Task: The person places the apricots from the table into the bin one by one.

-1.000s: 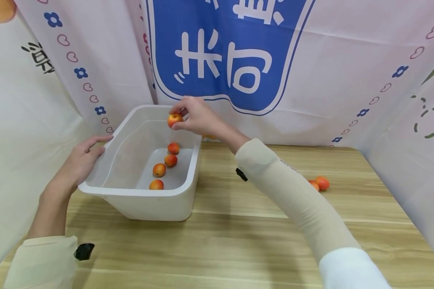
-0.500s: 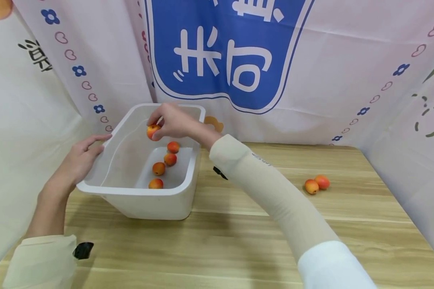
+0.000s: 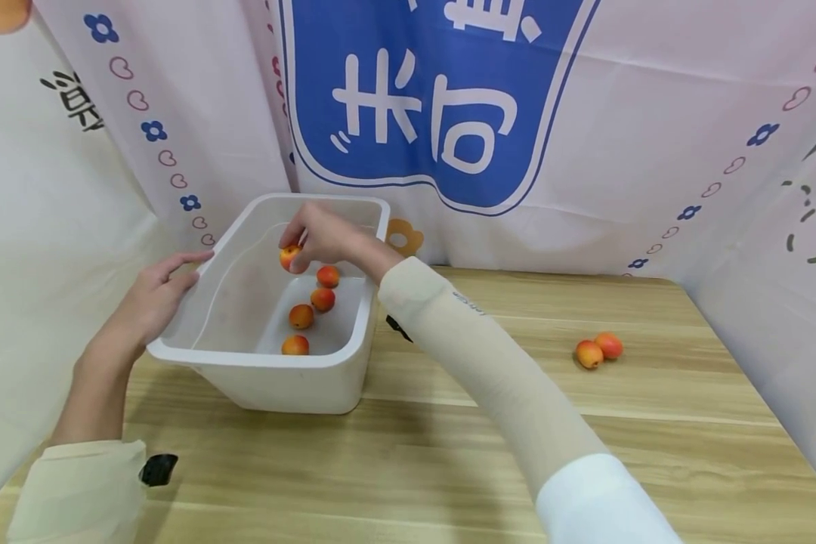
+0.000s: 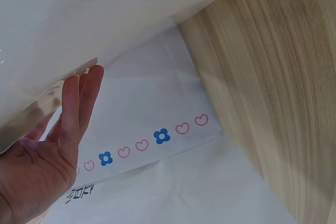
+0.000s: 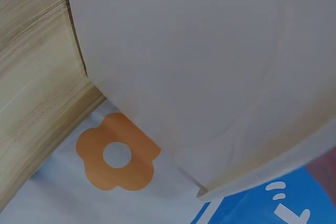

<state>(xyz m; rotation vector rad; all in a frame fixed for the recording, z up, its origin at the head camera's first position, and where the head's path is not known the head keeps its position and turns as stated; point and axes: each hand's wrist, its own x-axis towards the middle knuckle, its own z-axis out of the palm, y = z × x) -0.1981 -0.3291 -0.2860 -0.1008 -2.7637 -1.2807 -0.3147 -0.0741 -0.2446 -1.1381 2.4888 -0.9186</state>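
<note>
Inside the white plastic bin (image 3: 258, 359), in the head view, several small orange-red apricot-like fruits lie along the floor; one is the fruit (image 3: 301, 316) near the middle. My right hand (image 3: 323, 234) reaches over the bin's right rim and pinches another apricot-like fruit (image 3: 289, 258) between thumb and fingers, above the bin floor. My left hand (image 3: 153, 298) rests at the left rim. The left wrist view shows this hand (image 4: 50, 153) with fairly straight fingers touching under the rim. In the right wrist view the bin's outer wall (image 5: 184, 61) hides the right hand.
Two more such fruits (image 3: 599, 350) sit touching each other on the right of the wooden table (image 3: 449, 453). A printed cloth (image 3: 619, 151) hangs behind the bin, and white cloth also covers both sides.
My right hand has carried the pinched fruit leftward and down into the bin. The left hand stays at the rim. The two fruits on the table are now fully uncovered by the right arm.
</note>
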